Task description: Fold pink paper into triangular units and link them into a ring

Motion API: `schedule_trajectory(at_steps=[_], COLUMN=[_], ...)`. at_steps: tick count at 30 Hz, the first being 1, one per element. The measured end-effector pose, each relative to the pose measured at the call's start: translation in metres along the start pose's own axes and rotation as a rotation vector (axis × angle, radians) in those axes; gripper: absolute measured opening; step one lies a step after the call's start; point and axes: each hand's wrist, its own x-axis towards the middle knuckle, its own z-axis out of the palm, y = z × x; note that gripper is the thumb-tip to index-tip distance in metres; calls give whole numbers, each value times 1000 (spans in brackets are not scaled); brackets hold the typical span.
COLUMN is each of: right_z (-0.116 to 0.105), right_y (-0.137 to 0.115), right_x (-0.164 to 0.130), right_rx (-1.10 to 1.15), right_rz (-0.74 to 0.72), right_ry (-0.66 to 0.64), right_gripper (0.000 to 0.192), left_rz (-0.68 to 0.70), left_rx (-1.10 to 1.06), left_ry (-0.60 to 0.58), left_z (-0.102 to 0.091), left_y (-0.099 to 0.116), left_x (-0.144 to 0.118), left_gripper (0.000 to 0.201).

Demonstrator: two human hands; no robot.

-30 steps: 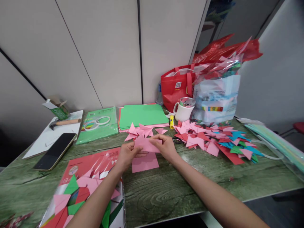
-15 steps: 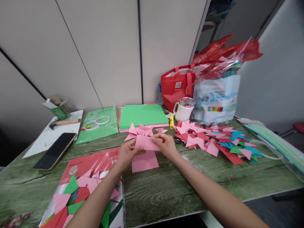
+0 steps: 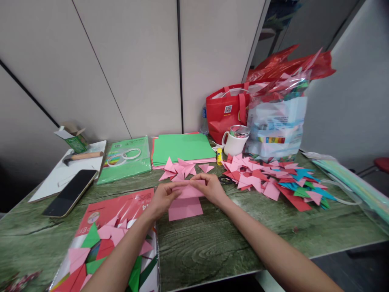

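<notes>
2 hands meet on our pink paper piece [image 3: 190, 190] just above the table [image 3: 212, 243], left hand [image 3: 162, 198] pinching its 9 o'clock end, right hand [image 3: 211, 188] its 3 o'clock end, long axis running 9-to-3, both equally near.

1. One phone [image 3: 70, 192].
2. One hammer [image 3: 82, 157].
3. One mug [image 3: 235, 140].
4. One glue stick [image 3: 219, 156].
5. Two tape rings [image 3: 124, 156].
6. One red bag [image 3: 225, 112].
7. Two hands (both on one pink sheet [image 3: 187, 195]): left hand [image 3: 162, 198], right hand [image 3: 209, 187].
8. One small carton [image 3: 73, 137].
</notes>
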Motion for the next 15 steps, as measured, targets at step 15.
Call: schedule_trajectory(at_steps=[15], right_z=[3], right_y=[-3], right_x=[-4], right_rx=[192], right_rz=[166], right_ry=[-92], right_gripper=[38], left_rz=[86], left_rx=[-19], left_ry=[187], left_z=[-3], left_y=[-12], left_x=[3], left_gripper=[26])
